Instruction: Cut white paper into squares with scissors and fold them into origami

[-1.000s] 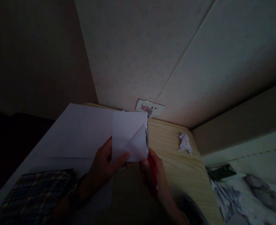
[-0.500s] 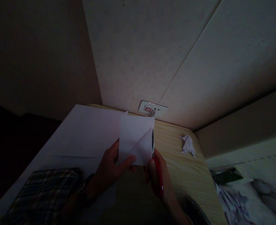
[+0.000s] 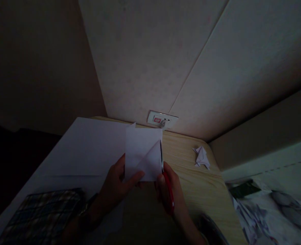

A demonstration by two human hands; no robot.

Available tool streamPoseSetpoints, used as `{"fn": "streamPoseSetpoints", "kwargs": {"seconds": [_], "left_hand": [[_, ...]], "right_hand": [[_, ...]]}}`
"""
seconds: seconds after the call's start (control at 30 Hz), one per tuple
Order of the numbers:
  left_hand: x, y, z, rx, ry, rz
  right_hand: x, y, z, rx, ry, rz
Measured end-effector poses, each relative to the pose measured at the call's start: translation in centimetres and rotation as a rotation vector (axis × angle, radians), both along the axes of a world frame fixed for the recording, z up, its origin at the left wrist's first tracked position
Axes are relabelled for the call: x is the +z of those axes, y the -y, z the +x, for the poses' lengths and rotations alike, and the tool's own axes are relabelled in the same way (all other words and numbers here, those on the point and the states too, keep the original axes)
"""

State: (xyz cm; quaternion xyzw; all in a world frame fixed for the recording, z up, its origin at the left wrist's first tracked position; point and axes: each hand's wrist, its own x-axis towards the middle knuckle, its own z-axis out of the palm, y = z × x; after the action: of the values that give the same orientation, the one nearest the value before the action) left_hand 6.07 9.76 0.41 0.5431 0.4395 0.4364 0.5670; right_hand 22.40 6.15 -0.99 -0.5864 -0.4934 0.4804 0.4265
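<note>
My left hand [image 3: 116, 185] pinches the lower edge of a folded white paper [image 3: 142, 153], thumb on top and fingers underneath, holding it up above the wooden table [image 3: 191, 183]. My right hand [image 3: 169, 194] is closed round the red handles of a pair of scissors [image 3: 165, 177]. The blades run up along the paper's right edge. A diagonal fold crosses the paper's lower right part.
A large white sheet [image 3: 86, 153] lies on the table's left half, with a plaid cloth [image 3: 40, 214] at its near corner. A small folded paper figure [image 3: 201, 157] sits at the right. A wall socket [image 3: 162, 119] is behind. Bedding [image 3: 268, 211] lies at the right.
The hands, paper and scissors keep the same grip. The view swung a little right, then back left. The blades seem slightly further along the paper's right edge.
</note>
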Motion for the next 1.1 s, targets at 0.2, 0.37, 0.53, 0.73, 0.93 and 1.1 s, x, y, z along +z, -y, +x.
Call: {"fn": "streamPoseSetpoints", "kwargs": {"seconds": [0.2,0.37,0.53,0.73,0.93,1.1], "left_hand": [[0.1,0.2,0.1,0.005,-0.036,0.037],[0.3,0.5,0.2,-0.056,-0.068,0.008],[0.0,0.7,0.3,-0.067,-0.054,0.016],[0.1,0.8,0.3,-0.089,-0.049,-0.024],[0.1,0.7,0.3,-0.099,-0.022,-0.026],[-0.1,0.6,0.5,-0.068,-0.045,-0.015]], "right_hand": [[0.2,-0.1,0.3,0.003,0.027,0.014],[0.8,-0.4,0.7,-0.017,0.048,0.074],[0.9,-0.5,0.6,-0.029,0.085,0.067],[0.8,-0.2,0.4,-0.011,-0.025,0.051],[1.0,-0.2,0.4,-0.004,-0.029,0.064],[0.8,-0.1,0.5,-0.011,-0.033,0.056]]}}
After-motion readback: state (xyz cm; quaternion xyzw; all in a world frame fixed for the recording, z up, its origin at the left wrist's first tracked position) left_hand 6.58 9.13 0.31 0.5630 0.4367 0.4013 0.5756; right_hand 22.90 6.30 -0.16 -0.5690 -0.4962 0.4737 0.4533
